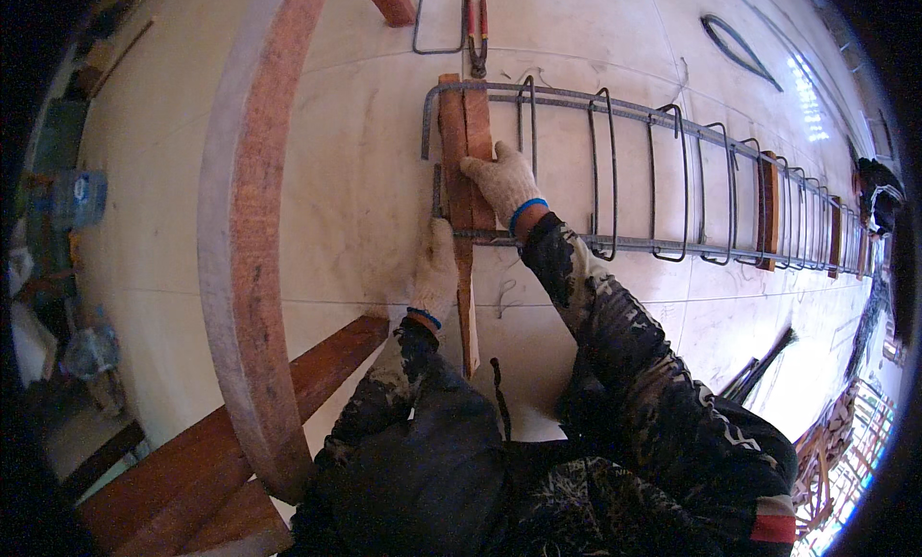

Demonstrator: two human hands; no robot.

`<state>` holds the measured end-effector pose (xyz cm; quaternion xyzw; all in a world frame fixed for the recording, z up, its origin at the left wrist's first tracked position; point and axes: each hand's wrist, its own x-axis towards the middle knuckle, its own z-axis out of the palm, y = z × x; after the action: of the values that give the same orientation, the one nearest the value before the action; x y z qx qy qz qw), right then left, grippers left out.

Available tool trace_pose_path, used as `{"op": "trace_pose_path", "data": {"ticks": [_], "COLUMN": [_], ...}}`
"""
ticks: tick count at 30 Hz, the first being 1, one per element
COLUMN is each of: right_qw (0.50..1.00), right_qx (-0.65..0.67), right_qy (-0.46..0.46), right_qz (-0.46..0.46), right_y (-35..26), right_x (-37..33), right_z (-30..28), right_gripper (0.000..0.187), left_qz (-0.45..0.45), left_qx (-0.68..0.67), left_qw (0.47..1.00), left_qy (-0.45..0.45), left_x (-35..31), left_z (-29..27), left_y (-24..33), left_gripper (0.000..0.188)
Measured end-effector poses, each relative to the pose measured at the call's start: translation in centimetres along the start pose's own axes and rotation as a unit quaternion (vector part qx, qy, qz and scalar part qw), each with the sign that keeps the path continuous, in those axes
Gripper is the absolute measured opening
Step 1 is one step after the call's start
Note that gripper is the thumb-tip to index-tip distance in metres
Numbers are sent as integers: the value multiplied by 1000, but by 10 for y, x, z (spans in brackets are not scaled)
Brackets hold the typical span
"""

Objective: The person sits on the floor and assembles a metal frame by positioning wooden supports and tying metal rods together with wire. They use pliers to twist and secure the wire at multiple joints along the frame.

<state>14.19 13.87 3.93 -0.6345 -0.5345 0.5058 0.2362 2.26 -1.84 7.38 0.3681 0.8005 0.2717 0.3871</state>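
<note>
A long cage of steel rebar (629, 242) with rectangular stirrups stretches from in front of me to the far right. Under its near end lie two reddish wooden blocks (477, 125), side by side. My left hand (437, 269), in a cream knit glove with a blue cuff, closes on the bent end of the cage's near bar; its fingertips are partly hidden. With fingers curled on the wooden block and thumb apart, my gloved right hand (507, 184) reaches inside the cage. Red-handled pincers (478, 40) lie on the floor just beyond the blocks.
A thick timber frame (240, 221) rises at my left, with a dark red beam (327, 365) behind it. A loose stirrup (440, 48) and a bent black loop (738, 50) lie farther away. Another person (879, 194) is at the cage's far end. Plastic bottles (84, 197) stand far left.
</note>
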Motion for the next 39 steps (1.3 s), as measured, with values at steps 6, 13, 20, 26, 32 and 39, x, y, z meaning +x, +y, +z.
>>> {"op": "trace_pose_path", "data": {"ticks": [6, 13, 20, 26, 32, 39], "right_qw": [998, 993, 917, 866, 835, 822], "right_qx": [-57, -60, -317, -377, -364, -366], "right_qy": [-25, -94, -23, -84, -85, -111], "right_qz": [-14, -47, -242, -319, -404, -422], "right_y": [-36, -71, -58, -37, -32, -33], "right_x": [-24, -28, -76, -92, -94, -95], "right_z": [-23, -61, -48, -42, -43, -37], "right_gripper": [41, 44, 32, 23, 19, 16], "left_qz": [-89, 21, -89, -55, -99, -66], "left_qx": [34, -106, -16, -268, -337, -352], "left_qw": [995, 994, 996, 961, 935, 934], "left_qy": [-6, 24, 12, -34, -55, -6], "left_x": [17, 109, 124, 155, 143, 130], "left_z": [-35, -16, -17, 1, -6, -8], "left_y": [55, 40, 45, 4, 23, 45], "left_gripper": [76, 72, 66, 66, 57, 38]}}
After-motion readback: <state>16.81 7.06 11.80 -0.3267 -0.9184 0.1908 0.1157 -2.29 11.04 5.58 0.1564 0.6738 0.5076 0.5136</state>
